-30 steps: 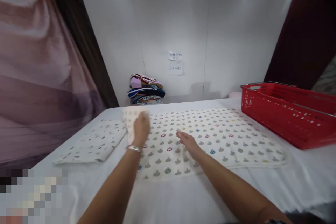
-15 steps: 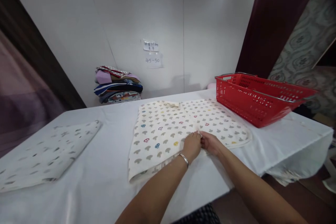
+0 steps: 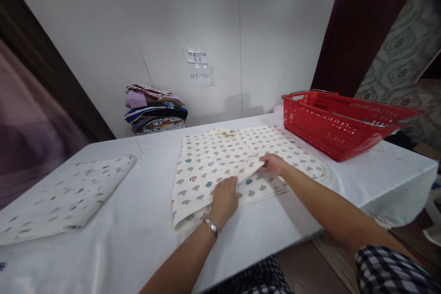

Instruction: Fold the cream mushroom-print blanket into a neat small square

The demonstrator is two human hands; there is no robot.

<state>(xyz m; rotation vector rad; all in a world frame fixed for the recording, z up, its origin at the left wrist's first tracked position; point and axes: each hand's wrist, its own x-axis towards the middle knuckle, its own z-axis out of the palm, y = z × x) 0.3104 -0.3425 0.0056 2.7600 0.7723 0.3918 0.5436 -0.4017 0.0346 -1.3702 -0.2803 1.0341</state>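
A cream mushroom-print cloth lies spread on the table, with a folded-over layer on its left part and a rounded corner at the right. My right hand pinches the edge of this upper layer and holds it slightly raised. Farther left along the same edge is my left hand, a silver bangle on its wrist. Its fingers are together over the cloth's edge, and the thumb is hidden. Between my hands the edge runs slanted, showing the printed lower layer beneath. At the cloth's far side, the border is a little bunched.
A white-covered table carries everything. Another folded printed cloth lies at the left. A red plastic basket stands at the back right. Folded textiles are stacked against the wall, beside paper signs.
My hands were together at the edge of the cloth. The left has slid left and nearer along it; the right has moved slightly up and away, lifting the edge.
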